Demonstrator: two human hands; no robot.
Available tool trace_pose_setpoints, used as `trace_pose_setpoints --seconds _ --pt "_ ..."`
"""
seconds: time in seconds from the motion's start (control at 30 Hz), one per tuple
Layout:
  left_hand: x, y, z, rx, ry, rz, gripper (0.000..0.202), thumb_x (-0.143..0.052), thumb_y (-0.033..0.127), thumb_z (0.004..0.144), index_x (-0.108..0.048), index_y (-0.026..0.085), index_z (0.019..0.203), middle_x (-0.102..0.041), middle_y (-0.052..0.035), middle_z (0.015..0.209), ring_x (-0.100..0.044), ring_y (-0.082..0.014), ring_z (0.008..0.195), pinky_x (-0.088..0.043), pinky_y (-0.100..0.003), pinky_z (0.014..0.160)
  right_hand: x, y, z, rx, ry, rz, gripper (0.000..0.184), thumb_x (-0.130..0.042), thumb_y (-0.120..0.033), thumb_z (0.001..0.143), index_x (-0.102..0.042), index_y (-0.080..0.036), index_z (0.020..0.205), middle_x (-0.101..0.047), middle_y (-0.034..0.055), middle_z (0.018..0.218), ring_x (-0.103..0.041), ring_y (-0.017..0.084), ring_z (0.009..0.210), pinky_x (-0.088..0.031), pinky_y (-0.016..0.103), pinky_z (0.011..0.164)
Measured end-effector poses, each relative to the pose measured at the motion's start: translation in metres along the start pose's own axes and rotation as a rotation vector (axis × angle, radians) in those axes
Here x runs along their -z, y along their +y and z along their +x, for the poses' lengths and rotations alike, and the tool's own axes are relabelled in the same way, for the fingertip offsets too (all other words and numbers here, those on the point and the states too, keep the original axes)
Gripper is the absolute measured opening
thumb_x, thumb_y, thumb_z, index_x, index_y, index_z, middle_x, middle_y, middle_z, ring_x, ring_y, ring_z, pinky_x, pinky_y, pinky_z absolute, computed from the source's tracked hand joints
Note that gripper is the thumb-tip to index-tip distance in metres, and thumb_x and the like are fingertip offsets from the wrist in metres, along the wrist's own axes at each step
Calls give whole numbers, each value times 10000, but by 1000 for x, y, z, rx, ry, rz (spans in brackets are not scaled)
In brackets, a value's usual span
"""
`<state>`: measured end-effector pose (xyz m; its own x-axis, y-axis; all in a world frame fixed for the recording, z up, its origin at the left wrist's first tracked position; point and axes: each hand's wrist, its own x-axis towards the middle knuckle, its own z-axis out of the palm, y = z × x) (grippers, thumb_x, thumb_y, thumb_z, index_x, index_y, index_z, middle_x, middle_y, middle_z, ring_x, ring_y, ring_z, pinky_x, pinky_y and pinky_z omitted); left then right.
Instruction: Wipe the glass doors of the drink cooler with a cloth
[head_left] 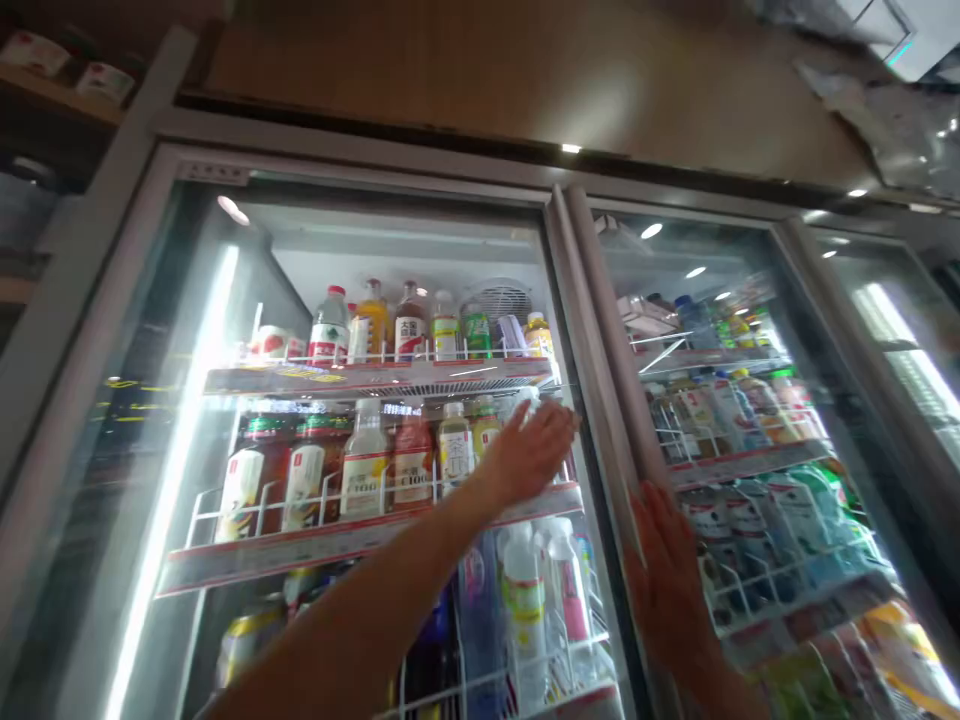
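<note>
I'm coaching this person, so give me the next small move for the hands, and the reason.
Probably brace the right hand against the upright door frame before shifting the left hand: the right lies at that frame, while the left is raised in front of the shelved bottles. Blur hides whether the left holds anything.
</note>
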<state>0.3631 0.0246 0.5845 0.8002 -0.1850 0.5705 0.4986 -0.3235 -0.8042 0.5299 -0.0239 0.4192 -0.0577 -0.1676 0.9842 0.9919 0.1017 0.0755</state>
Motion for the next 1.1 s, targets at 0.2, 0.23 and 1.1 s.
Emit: trace_pose_setpoints --seconds 0.2,0.23,1.1 --pt "8 -50 64 227 18 0 451 -362 319 896 -424 165 1315 -363 -85 1445 -267 -273 1355 -205 -544 1096 -8 -3 39 -13 31 -41 591 -321 -241 914 -114 -219 1467 -273 102 1487 -235 264 1375 -272 527 1068" --pt "7 -50 67 194 17 -8 443 -386 332 889 -429 209 1312 -383 -42 1438 -280 -233 1352 -211 -493 1111 -9 -4 47 -13 38 -41 589 -321 -249 916 -114 -221 1466 -283 106 1483 -240 267 1373 -272 531 1066" --pt "57 -147 -87 536 98 213 391 -388 346 861 -504 292 1231 -456 16 1387 -360 -174 1307 -261 -406 1099 -97 -50 110 -75 41 -41 525 -305 -342 938 -233 -198 1437 -351 135 1447 -280 280 1356 -303 537 1037"
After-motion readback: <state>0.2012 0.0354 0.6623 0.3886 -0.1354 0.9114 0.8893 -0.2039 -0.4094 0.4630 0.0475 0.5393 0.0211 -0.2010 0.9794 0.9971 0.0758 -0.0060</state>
